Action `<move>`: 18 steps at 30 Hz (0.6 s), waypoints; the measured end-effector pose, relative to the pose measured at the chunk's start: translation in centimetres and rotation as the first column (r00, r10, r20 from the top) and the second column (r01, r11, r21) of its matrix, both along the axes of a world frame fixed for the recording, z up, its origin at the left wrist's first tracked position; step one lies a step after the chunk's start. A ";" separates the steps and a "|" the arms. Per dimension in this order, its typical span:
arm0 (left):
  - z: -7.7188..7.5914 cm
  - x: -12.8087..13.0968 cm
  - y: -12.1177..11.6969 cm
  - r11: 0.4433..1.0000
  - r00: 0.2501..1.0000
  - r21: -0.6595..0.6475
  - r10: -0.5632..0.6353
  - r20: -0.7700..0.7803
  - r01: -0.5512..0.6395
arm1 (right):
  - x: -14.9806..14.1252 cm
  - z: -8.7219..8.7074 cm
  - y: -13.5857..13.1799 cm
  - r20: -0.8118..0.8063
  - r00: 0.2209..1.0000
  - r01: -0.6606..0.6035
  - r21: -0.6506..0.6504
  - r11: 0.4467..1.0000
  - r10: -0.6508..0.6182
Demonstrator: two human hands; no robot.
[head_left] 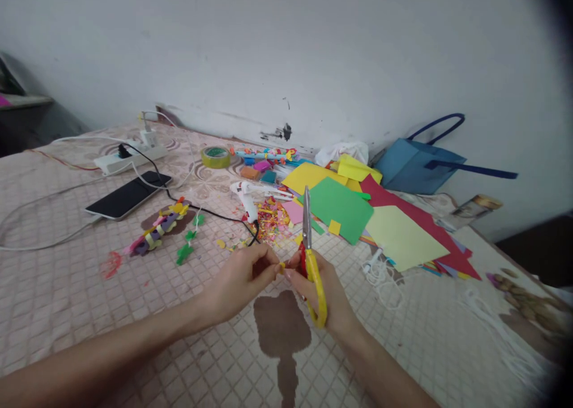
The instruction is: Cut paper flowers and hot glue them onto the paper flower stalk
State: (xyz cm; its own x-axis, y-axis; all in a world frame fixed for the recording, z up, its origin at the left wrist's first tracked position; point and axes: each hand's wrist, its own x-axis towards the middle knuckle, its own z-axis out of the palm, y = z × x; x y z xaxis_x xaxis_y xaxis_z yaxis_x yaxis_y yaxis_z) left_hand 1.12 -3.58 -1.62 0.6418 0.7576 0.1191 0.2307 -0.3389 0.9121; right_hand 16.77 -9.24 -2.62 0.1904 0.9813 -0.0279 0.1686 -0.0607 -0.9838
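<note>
Yellow-and-red scissors (308, 241): I see them carried in the right hand, over the near middle of the table (201, 366); the metal blades lie together, tip pointing away from the person and towards the wall (250, 43), the long axis running from the yellow handle loop, nearest the person, up and slightly left to the tip.
Yellow piece (282, 267): tiny and at the fingertips, left of the scissors; too small for me to read its long axis.
Left hand (244, 275): thumb and forefinger are pinching the yellow piece, the hand reaching in from the left.
Right hand (329, 291): curled about the scissors' handles, fingertips drawn together beside the yellow piece; I cannot tell how firmly they press it.
White glue gun (246, 202): beyond the hands, its nozzle towards the right and its grip towards the person, a black cord trailing from the grip.
Paper scraps (271, 217): scattered beside the glue gun, mostly red, pink and yellow.
Green sheet (342, 208): flat to the right of the scissors' blades, overlapping yellow paper, with a pale yellow sheet (405, 238) and a red sheet (421, 226) farther right.
Purple-and-yellow garland (159, 229): on my left, lying slantwise, its far end to the right, near green flower shapes (184, 252) on a string.
Black-screened phone (129, 194): behind the garland, cable attached.
Blue bag (418, 166): against the wall at far right.
</note>
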 end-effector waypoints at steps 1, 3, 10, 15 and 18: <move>-0.2 0.0 0.0 1.000 1.000 0.022 0.002 -0.018 -0.002 | -0.2 0.1 0.0 0.017 1.000 0.016 0.008 1.000 -0.017; -0.5 0.1 0.0 0.999 0.999 0.035 0.011 -0.034 -0.010 | -0.4 0.3 0.1 0.018 0.998 0.052 0.017 0.998 -0.053; -1.0 0.4 0.1 0.975 0.992 -0.219 -0.011 0.129 0.040 | -0.8 -0.2 0.1 0.045 0.989 0.138 0.079 0.987 -0.142; -1.3 0.8 0.1 0.895 0.973 -0.434 -0.004 0.230 0.106 | -1.1 -0.8 0.0 0.095 0.987 0.117 0.128 0.985 -0.129; -1.4 0.8 0.4 0.873 0.973 -0.477 0.009 0.229 0.104 | -1.1 -1.0 -0.1 0.117 0.986 0.103 0.120 0.987 -0.117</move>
